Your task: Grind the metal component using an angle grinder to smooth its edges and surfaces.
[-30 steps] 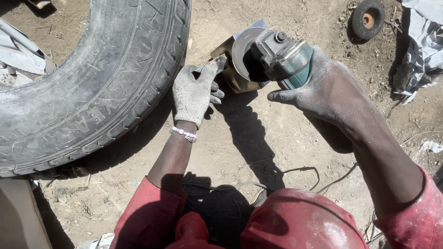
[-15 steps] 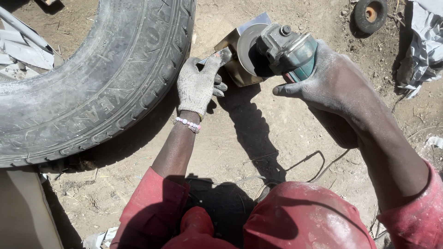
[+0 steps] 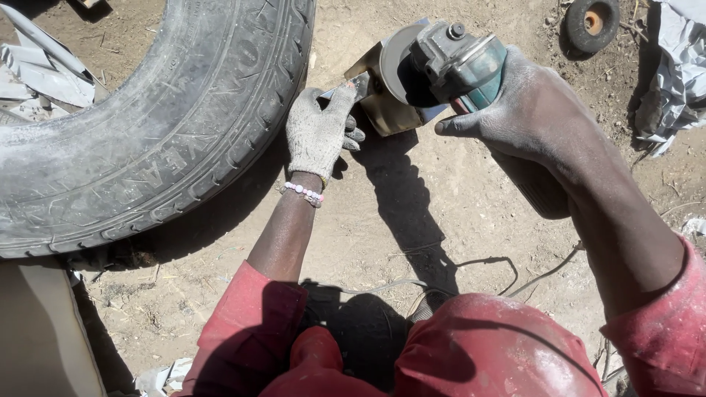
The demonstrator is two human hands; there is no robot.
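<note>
Two hands are working over bare dirt in the head view: the gloved left hand (image 3: 319, 132) is pinching a small metal piece (image 3: 382, 103) at its one o'clock, just beside a large tyre (image 3: 147, 125). The right hand (image 3: 526, 110) is gripping an angle grinder (image 3: 445, 62), its body running toward ten o'clock, disc meeting the piece.

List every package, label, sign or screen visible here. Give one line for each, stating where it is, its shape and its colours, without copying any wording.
Raised lettering moulded into the sidewall of the tyre, left of the gloved left hand: curved band, dusty grey on grey.
No packages, signs or screens are visible.
</note>
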